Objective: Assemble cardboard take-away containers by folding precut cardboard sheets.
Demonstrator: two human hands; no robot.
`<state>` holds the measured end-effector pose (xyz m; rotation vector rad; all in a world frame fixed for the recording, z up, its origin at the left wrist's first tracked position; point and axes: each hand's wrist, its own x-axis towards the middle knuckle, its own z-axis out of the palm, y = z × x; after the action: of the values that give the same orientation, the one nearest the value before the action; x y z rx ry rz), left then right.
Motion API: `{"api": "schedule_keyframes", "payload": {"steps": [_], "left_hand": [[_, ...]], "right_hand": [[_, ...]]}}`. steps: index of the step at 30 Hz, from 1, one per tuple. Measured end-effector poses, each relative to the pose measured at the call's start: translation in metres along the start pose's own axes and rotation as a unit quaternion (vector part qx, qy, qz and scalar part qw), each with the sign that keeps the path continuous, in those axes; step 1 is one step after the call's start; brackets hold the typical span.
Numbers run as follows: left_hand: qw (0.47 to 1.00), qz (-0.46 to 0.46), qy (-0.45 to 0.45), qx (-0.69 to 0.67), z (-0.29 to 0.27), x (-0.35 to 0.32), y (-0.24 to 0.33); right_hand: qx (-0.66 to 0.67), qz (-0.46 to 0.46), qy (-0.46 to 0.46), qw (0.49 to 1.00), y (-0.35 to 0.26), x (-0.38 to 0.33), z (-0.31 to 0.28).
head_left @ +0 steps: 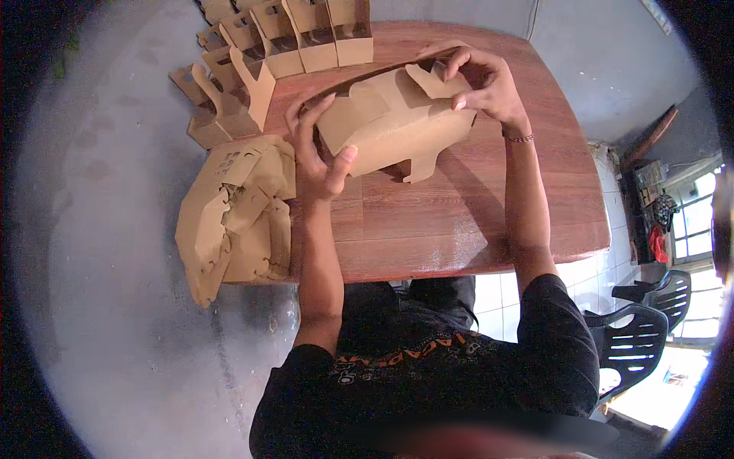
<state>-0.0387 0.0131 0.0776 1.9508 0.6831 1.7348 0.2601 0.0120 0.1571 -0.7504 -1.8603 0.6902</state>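
A brown cardboard box (pixel 397 126), partly folded, is held up over the wooden table with its long side facing me. My left hand (pixel 317 153) grips its left end, thumb on the near face and fingers over the top edge. At the right end my right hand (pixel 489 84) is closed around a raised flap, with thumb and fingers pinching the cardboard. A cut tab sticks out from the box's lower edge toward the table. Some of the right fingertips are hidden behind the flap.
Several folded cardboard carriers (pixel 298 38) stand in rows at the table's far left. A stack of flat cut cardboard (pixel 237 218) lies at the left edge, overhanging it. The wooden table (pixel 428 229) meets walls behind. Dark plastic chairs (pixel 631 344) stand at right.
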Motion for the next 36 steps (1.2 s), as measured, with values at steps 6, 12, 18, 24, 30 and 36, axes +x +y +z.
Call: {"api": "schedule_keyframes", "payload": {"steps": [6, 12, 18, 24, 30, 36], "left_hand": [[0.999, 0.035, -0.002, 0.001, 0.001, 0.003, -0.002], [0.998, 0.054, 0.035, -0.004, 0.008, 0.004, -0.001], [0.959, 0.176, 0.103, 0.195, 0.01, 0.002, 0.026], [0.967, 0.103, 0.038, 0.228, 0.028, 0.02, 0.069], [0.976, 0.046, 0.046, 0.209, 0.03, 0.027, 0.068], [0.993, 0.002, 0.062, 0.1, 0.031, 0.024, 0.067]], "right_hand": [[-0.014, -0.045, 0.014, 0.999, -0.014, 0.003, 0.008], [-0.063, -0.024, 0.038, 0.997, -0.01, 0.001, 0.007], [-0.166, -0.046, 0.081, 0.982, -0.029, 0.006, 0.028], [-0.238, -0.06, 0.074, 0.967, -0.059, 0.005, 0.049], [-0.307, -0.112, 0.052, 0.943, -0.064, -0.001, 0.056], [-0.244, 0.018, 0.06, 0.968, -0.075, -0.006, 0.06]]}}
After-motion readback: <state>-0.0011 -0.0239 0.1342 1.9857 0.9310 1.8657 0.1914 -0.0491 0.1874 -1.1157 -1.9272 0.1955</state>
